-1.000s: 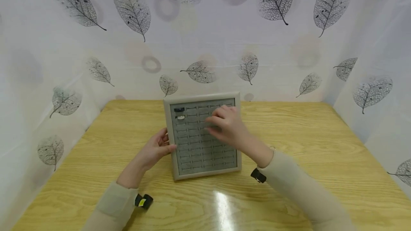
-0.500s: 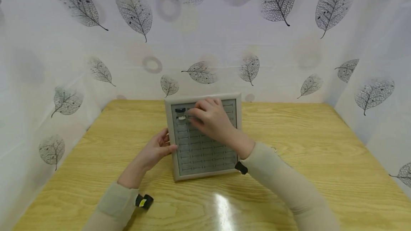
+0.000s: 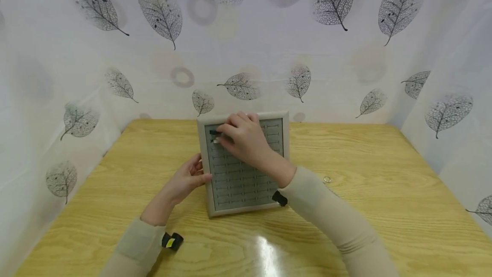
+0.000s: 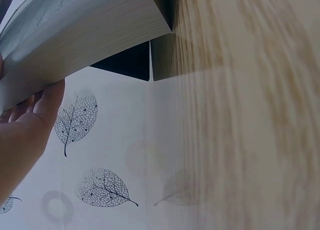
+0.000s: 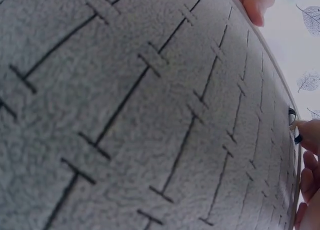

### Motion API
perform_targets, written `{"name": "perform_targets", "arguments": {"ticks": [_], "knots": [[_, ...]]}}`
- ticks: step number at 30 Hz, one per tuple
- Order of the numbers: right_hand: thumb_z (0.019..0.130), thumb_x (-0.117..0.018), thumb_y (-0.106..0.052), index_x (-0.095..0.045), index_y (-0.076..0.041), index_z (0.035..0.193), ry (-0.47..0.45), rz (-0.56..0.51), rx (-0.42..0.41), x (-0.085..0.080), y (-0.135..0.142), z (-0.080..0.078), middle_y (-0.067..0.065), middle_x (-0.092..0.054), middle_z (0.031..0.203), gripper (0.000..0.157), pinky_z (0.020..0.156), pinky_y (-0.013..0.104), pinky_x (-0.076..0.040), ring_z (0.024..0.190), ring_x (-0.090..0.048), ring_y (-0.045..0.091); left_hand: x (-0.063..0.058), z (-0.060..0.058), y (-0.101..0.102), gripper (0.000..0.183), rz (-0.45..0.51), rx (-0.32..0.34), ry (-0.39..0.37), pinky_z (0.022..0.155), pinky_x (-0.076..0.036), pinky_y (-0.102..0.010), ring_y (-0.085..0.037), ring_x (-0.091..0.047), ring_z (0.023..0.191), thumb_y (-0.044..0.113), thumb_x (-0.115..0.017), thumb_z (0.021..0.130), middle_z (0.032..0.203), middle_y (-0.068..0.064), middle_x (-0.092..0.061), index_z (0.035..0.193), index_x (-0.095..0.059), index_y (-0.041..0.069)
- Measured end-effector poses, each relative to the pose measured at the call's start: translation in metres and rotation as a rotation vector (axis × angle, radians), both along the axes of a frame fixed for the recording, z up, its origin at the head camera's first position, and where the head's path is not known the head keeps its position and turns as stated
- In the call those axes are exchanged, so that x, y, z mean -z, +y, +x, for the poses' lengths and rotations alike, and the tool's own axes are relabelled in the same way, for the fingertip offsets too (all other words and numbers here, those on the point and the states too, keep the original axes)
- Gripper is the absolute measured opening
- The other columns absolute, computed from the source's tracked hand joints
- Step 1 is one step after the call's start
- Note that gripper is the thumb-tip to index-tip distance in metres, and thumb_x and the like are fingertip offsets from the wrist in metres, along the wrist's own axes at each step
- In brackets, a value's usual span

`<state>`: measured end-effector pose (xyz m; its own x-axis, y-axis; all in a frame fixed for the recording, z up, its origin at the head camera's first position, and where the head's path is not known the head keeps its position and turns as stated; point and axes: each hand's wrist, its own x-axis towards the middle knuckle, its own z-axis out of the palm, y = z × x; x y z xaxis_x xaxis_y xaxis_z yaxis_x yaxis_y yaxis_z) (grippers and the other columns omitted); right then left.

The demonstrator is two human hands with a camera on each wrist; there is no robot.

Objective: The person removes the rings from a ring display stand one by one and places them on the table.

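Note:
A ring display board (image 3: 246, 178) with a pale frame and grey slotted padding stands leaning back on the table. My left hand (image 3: 188, 178) grips its left edge, thumb on the front and fingers behind; the left wrist view shows this hand (image 4: 25, 130) under the frame. At the board's upper left, a black ring (image 3: 213, 132) sits in the top row, with a silver ring (image 3: 215, 141) just below it. My right hand (image 3: 246, 138) pinches at the black ring (image 5: 292, 113) with thumb and index finger, partly covering both rings.
A wooden table (image 3: 369, 153) lies under the board. To the right, beside the right sleeve, is a small metal ring (image 3: 327, 179), with a thin chain-like thing partly hidden by the sleeve. A leaf-patterned curtain (image 3: 246, 46) encloses the back and sides.
My right hand has moved left across the board, from its upper middle to the two rings at the upper left. The left hand has kept its grip on the edge.

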<state>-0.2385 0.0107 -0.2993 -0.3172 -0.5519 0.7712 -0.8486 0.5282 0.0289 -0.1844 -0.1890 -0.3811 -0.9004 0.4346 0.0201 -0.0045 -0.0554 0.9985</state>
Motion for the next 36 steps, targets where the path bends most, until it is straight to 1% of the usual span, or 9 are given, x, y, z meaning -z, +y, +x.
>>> {"name": "perform_targets", "arguments": {"ticks": [8, 13, 21, 25, 32, 36], "knots": [[0.076, -0.07, -0.02, -0.069, -0.015, 0.083, -0.023, 0.0, 0.063, -0.0009, -0.0043, 0.0024, -0.003, -0.056, 0.08, 0.008, 0.069, 0.035, -0.03, 0.075, -0.048, 0.015, 0.001, -0.0003, -0.0002, 0.069, 0.014, 0.004, -0.005, 0.08, -0.046, -0.033, -0.019, -0.05, 0.105, 0.002, -0.054, 0.086, 0.127, -0.021, -0.038, 0.141, -0.011, 0.004], [0.075, -0.071, -0.019, -0.069, -0.015, 0.08, -0.031, -0.013, 0.073, -0.0021, -0.0072, 0.0029, -0.003, -0.055, 0.081, 0.006, 0.071, 0.037, -0.03, 0.076, -0.046, 0.015, -0.0004, -0.0002, 0.0004, 0.07, 0.017, -0.001, -0.012, 0.081, -0.045, -0.032, -0.018, -0.05, 0.105, 0.002, -0.055, 0.086, 0.128, -0.021, -0.038, 0.141, -0.011, 0.005], [0.075, -0.071, -0.017, -0.066, -0.013, 0.079, 0.064, -0.014, 0.055, 0.0022, -0.0081, 0.0016, -0.001, -0.053, 0.08, 0.007, 0.07, 0.04, -0.031, 0.076, -0.046, 0.017, -0.0015, 0.0004, 0.0006, 0.07, 0.011, -0.002, -0.01, 0.081, -0.045, -0.033, -0.018, -0.05, 0.106, 0.002, -0.055, 0.086, 0.128, -0.021, -0.038, 0.141, -0.012, 0.004], [0.075, -0.07, -0.017, -0.066, -0.012, 0.079, 0.094, -0.022, 0.048, 0.0033, -0.0076, 0.0014, -0.001, -0.053, 0.081, 0.007, 0.07, 0.041, -0.031, 0.076, -0.046, 0.018, -0.0008, 0.0004, 0.0005, 0.07, 0.007, -0.002, -0.007, 0.081, -0.045, -0.034, -0.019, -0.049, 0.106, 0.002, -0.056, 0.086, 0.128, -0.022, -0.037, 0.14, -0.012, 0.004], [0.075, -0.07, -0.016, -0.065, -0.011, 0.08, 0.124, -0.028, 0.0, 0.0043, -0.0048, 0.0007, 0.0, -0.052, 0.082, 0.009, 0.069, 0.04, -0.031, 0.076, -0.045, 0.018, 0.0, 0.0002, -0.0001, 0.07, 0.003, 0.0, -0.005, 0.081, -0.045, -0.033, -0.02, -0.049, 0.106, 0.004, -0.056, 0.086, 0.129, -0.022, -0.037, 0.141, -0.012, 0.005], [0.074, -0.071, -0.012, -0.063, -0.008, 0.079, 0.099, -0.085, -0.092, 0.0025, -0.003, 0.0009, 0.003, -0.052, 0.082, 0.01, 0.067, 0.04, -0.031, 0.076, -0.046, 0.019, -0.0002, -0.0002, -0.0002, 0.07, -0.005, -0.001, 0.0, 0.081, -0.045, -0.033, -0.02, -0.049, 0.107, 0.003, -0.056, 0.086, 0.129, -0.023, -0.036, 0.14, -0.012, 0.004]]}}
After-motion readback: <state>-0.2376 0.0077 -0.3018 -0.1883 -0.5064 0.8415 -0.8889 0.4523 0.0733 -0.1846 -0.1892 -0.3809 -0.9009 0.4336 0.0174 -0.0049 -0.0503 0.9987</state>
